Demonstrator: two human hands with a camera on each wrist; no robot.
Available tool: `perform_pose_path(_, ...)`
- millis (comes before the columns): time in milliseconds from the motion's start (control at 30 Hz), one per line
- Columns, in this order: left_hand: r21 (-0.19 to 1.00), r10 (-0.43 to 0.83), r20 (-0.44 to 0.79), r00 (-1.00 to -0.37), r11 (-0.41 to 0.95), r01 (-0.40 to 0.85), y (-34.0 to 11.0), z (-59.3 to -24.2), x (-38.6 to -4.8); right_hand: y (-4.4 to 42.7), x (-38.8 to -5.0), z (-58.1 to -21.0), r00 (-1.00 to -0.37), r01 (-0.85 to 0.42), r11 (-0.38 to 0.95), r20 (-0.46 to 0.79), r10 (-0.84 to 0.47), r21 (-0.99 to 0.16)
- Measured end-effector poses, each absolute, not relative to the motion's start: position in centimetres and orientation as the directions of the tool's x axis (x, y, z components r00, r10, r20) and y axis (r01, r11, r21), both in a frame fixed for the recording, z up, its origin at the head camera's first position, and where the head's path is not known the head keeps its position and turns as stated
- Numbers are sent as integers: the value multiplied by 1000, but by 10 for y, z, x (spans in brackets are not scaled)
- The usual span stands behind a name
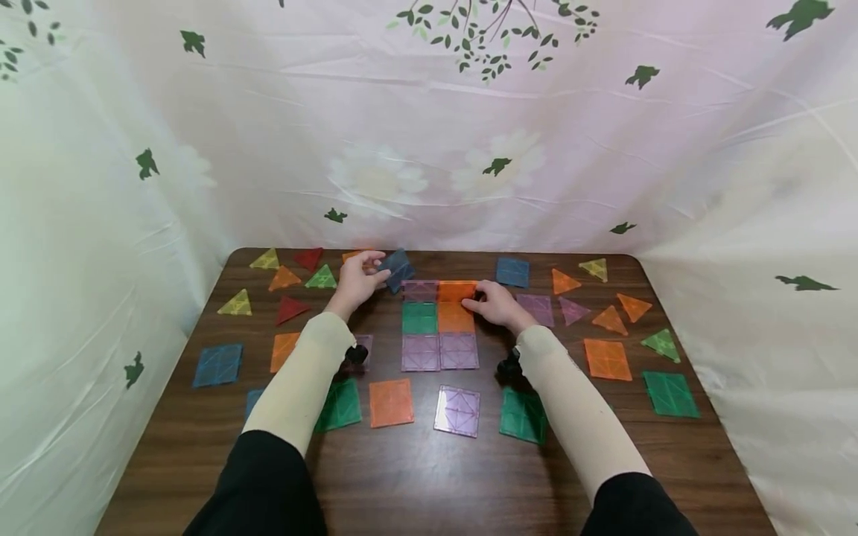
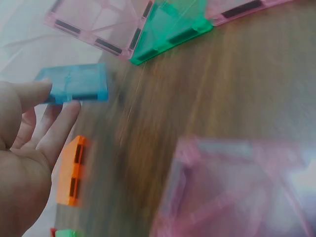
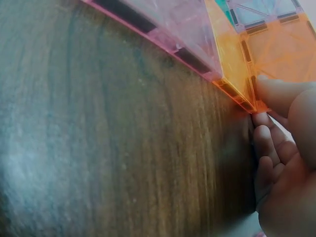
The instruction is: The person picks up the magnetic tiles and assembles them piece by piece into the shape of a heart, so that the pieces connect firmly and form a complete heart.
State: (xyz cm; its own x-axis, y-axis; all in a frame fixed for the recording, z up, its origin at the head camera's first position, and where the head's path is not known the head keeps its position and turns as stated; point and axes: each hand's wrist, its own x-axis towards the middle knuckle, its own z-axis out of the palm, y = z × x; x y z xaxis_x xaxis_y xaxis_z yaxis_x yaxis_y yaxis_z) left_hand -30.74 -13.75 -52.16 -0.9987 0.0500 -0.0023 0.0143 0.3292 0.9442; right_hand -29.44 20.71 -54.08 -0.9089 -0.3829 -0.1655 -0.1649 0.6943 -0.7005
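My left hand [image 1: 360,281] pinches a blue square tile [image 1: 397,269] between thumb and fingers, left of the joined tiles; in the left wrist view the tile [image 2: 74,83] is seen at a slant beside the thumb. The joined tiles are two purple squares in front, a green square [image 1: 419,318] and an orange square [image 1: 456,318] behind them. Along their far edge stand a purple tile [image 1: 420,291] and an orange tile [image 1: 457,291]. My right hand [image 1: 499,305] grips the standing orange tile [image 3: 281,52] at its right side, thumb on its face, fingers partly behind it.
Loose triangles, such as a red one [image 1: 291,310] and an orange one [image 1: 611,320], lie on both sides of the wooden table [image 1: 429,484]. Squares lie nearer: orange [image 1: 392,403], purple [image 1: 458,411] and green [image 1: 523,415]. A patterned cloth [image 1: 429,134] hangs behind the table.
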Motion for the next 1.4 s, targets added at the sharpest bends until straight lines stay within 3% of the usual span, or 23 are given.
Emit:
perform_pose_path(433,889,-10,200,-980,423,177,-155,-496,-247,212,-295,-525,-885,-202,586,-110,-453,-785)
perform_pose_path(767,779,22,295,-955,574,253,-124,-491,-197,213,-289,-510,-901,-324,621,31,-433,-714)
perform_pose_path(1133,665,35,440,-897,659,351,-92,-512,-181,207,-285,-501,-901,-343,629,56,-429,-698)
perform_pose_path(1400,656,-40,468,-883,685,317,-78,-517,-183,207,-284,-502,-903,-345,626,64,-425,-700)
